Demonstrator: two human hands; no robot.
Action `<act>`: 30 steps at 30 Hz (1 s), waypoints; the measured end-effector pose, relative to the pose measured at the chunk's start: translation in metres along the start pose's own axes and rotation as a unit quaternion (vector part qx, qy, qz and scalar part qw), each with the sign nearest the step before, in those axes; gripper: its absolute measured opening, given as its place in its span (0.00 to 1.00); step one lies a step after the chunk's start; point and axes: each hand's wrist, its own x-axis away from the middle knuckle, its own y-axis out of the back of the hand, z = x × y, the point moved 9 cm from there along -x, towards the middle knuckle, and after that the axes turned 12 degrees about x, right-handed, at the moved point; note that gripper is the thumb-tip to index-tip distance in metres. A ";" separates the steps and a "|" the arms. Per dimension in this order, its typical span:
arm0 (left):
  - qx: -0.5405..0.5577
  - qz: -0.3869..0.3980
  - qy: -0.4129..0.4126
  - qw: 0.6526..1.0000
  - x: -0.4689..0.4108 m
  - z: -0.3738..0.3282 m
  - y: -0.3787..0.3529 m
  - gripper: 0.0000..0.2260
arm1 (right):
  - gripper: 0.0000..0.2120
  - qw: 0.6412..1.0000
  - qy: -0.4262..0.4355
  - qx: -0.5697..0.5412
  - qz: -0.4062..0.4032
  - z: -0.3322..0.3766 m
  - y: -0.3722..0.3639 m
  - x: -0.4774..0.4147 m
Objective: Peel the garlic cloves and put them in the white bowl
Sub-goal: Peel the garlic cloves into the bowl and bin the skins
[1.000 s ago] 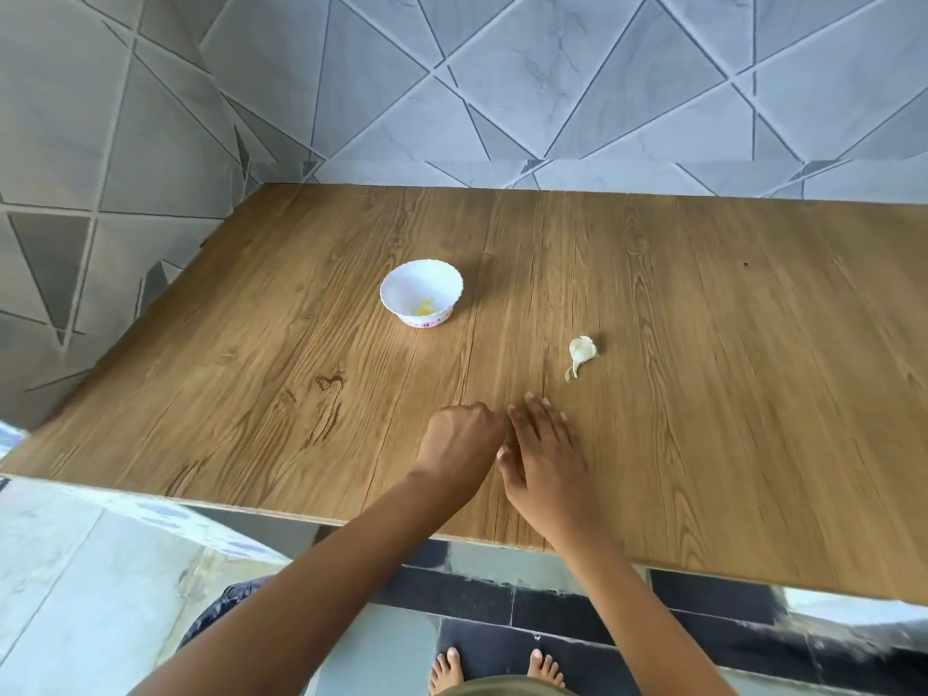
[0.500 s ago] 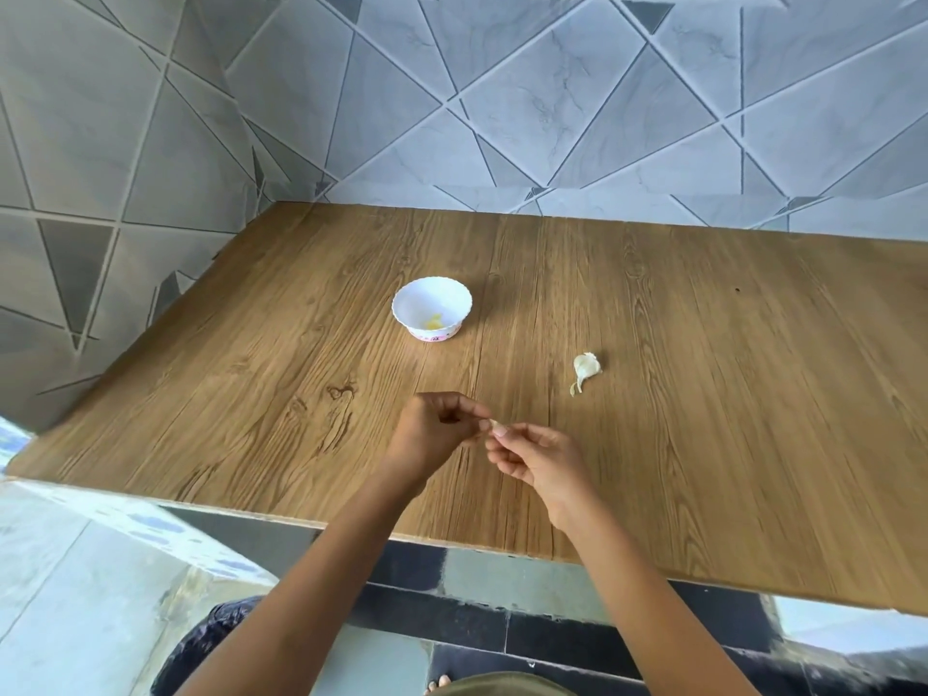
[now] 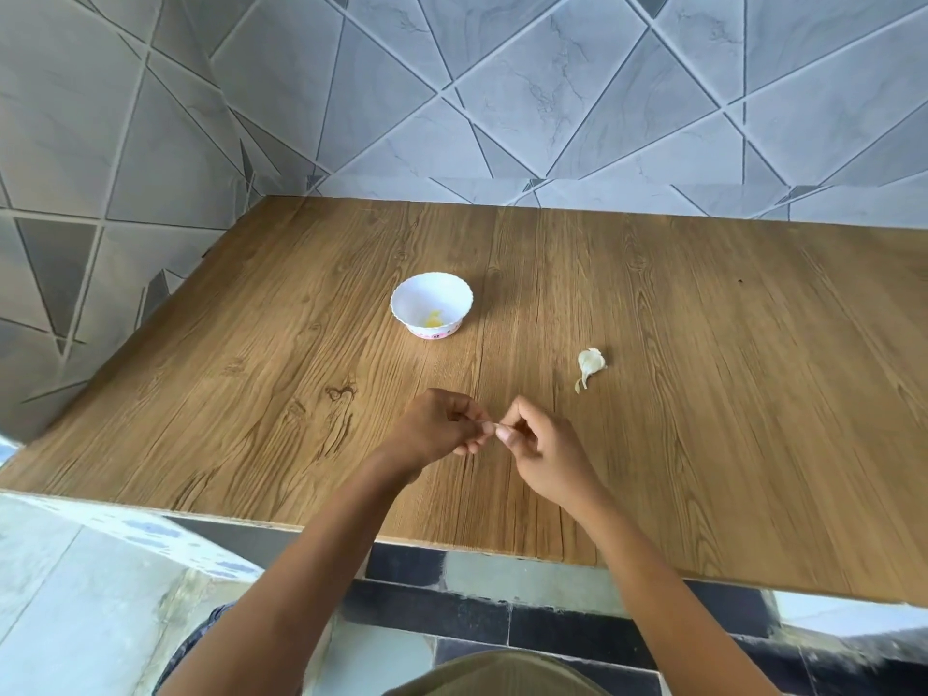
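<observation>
Head view: left hand and right hand both pinch one clove above the table, likely for peeling; bowl waits beyond, garlic to its right.

Soft, even daylight fills the room, the white bowl throwing only a faint shadow rightward on the counter, whose edges bow with wide-angle distortion.

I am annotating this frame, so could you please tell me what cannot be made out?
Head view:
Garlic clove, pinched between left hand and right hand: fingers hide it; peeled or not, unclear.
Yellowish bit in white bowl: too small to identify.
Garlic piece on table: clove or skin, unclear.
</observation>
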 end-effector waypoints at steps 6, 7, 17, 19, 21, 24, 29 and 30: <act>0.106 0.032 0.070 0.991 -0.004 0.017 -0.006 0.05 | 0.09 0.981 0.106 0.139 -0.089 0.012 0.005 0.001; 0.124 0.032 0.078 0.989 -0.004 0.020 -0.006 0.04 | 0.08 0.987 0.089 0.109 -0.079 0.008 0.004 0.002; -0.153 -0.007 -0.321 0.935 0.011 -0.038 -0.005 0.01 | 0.04 0.798 -0.301 -0.492 0.173 -0.020 -0.033 0.012; -0.137 -0.006 -0.329 0.934 0.013 -0.040 -0.003 0.01 | 0.05 0.751 -0.323 -0.544 0.190 -0.017 -0.037 0.017; -0.110 -0.014 -0.297 0.948 0.011 -0.036 0.000 0.02 | 0.04 0.793 -0.307 -0.499 0.168 -0.022 -0.036 0.016; -0.047 -0.039 -0.198 0.978 0.003 -0.017 0.004 0.03 | 0.06 0.981 -0.099 -0.165 -0.007 -0.021 0.002 0.002; 0.083 -0.072 -0.064 0.992 0.000 0.006 0.001 0.02 | 0.07 0.955 0.124 0.188 -0.192 0.014 0.015 0.014; 0.092 -0.075 -0.059 0.991 0.001 0.007 0.001 0.03 | 0.08 0.960 0.105 0.177 -0.188 0.013 0.015 0.014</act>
